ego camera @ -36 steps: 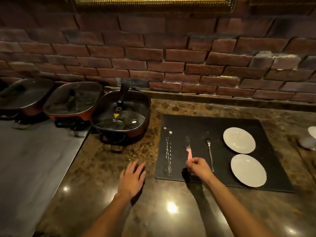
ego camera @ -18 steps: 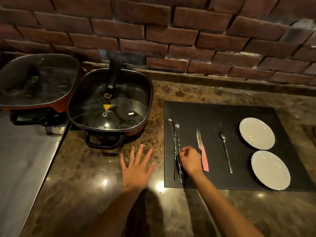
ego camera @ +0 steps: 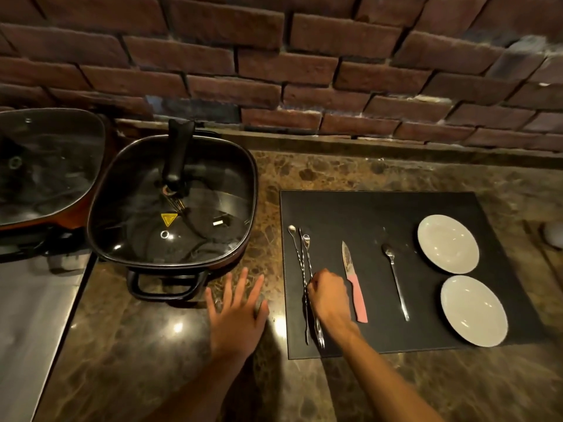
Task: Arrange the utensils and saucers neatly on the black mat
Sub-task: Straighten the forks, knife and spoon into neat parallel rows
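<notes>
A black mat lies on the brown marble counter. At its left edge lie long twisted metal bar spoons, close together and partly crossed. My right hand rests on them, its fingertips pinched on the shaft of one. To the right lie a knife with a pink handle, a teaspoon and two white saucers, one farther and one nearer. My left hand lies flat with spread fingers on the counter left of the mat.
A square electric pan with a glass lid stands left of the mat, a second one beyond it. A brick wall runs along the back. A steel surface borders the counter at left. A pale object shows at the right edge.
My right hand left the pink knife handle and moved left onto the twisted bar spoons. The left hand spread its fingers flat. The camera came closer and tilted down.
</notes>
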A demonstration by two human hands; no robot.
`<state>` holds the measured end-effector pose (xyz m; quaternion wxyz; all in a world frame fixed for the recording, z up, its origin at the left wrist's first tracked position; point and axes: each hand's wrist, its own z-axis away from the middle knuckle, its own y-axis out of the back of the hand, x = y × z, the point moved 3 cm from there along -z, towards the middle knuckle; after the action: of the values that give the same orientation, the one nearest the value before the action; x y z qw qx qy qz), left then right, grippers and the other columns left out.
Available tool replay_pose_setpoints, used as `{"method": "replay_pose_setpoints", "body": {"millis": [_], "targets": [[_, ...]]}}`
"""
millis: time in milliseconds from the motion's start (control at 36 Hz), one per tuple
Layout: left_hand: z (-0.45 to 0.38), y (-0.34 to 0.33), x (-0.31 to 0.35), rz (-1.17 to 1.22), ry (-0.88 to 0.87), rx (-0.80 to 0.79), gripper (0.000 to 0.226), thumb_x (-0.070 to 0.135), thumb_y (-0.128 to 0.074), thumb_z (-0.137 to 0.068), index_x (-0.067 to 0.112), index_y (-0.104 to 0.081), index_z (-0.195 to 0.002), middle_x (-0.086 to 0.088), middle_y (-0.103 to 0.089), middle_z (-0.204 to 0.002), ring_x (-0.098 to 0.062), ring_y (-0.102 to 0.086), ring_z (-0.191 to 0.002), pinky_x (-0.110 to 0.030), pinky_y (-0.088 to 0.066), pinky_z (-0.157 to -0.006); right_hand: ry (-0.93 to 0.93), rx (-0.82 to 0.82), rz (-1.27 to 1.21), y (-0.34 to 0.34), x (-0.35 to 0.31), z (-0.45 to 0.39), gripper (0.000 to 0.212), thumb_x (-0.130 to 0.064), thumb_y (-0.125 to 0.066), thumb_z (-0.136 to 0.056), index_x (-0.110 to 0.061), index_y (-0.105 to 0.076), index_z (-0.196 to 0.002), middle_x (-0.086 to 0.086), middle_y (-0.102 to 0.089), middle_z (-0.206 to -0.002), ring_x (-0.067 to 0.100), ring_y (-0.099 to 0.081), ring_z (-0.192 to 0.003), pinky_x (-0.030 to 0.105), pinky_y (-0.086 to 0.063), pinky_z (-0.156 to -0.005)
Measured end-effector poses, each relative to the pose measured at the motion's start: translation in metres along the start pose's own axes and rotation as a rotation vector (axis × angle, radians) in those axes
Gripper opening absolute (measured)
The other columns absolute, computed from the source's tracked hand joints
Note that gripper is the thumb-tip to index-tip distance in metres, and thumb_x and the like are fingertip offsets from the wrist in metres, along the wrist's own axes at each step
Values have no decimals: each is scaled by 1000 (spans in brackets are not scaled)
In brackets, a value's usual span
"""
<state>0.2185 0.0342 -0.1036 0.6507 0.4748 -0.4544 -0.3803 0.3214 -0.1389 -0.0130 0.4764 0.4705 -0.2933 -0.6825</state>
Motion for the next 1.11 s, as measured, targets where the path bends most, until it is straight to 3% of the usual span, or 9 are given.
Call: {"method": "replay_pose_setpoints", "body": {"millis": [167,278,389,556,944,1111], "targets": [[-1,-6,-3,11,-20,23,57,61,-19,-101,47,-17,-157,7,-16,-168,-25,-14,-155,-67,-11,-120,-15,-23,-45,8,3,-8,21,-20,-57,-94,-2,-68,-89,14,-71,-87,28,-68,-78,38,-57,-72],[-1,-10,-5,4,-12,24,57,61,-14,-101,49,-11,-157,9,-12,-169,-23,-11,-156,-66,-8,-121,-44,18,-88,17,14,-13,33,-19,-59,-93,-14,-50,-61,5,-58,-65,17,-51,-55,25,-38,-54],[-2,-12,-7,-2,1,36,58,60,-13,-100,49,-10,-157,11,-9,-170,-21,-9,-157,-66,-7,-121,-109,5,-122,26,24,-20,26,-17,-59,-89,-7,-54,-65,18,-64,-74,33,-56,-66,30,-44,-61],[-1,-11,-6,0,6,44,57,60,-12,-100,50,-11,-156,12,-10,-169,-20,-8,-157,-65,-8,-121,-105,20,-109,32,35,-22,33,-14,-58,-87,-10,-46,-56,18,-64,-74,37,-62,-69,36,-49,-62],[-1,-7,-4,-16,10,37,58,63,-17,-100,49,-14,-156,10,-19,-168,-21,-13,-156,-65,-11,-120,-78,6,-97,32,38,-24,23,-16,-55,-88,2,-63,-76,22,-67,-85,40,-66,-77,43,-56,-69],[-2,-8,-4,-40,8,21,58,63,-13,-101,49,-9,-157,9,-15,-169,-20,-8,-157,-63,-7,-121,-26,71,-103,32,32,-21,21,-23,-55,-92,-5,-66,-88,14,-69,-88,35,-67,-81,38,-55,-72]]}}
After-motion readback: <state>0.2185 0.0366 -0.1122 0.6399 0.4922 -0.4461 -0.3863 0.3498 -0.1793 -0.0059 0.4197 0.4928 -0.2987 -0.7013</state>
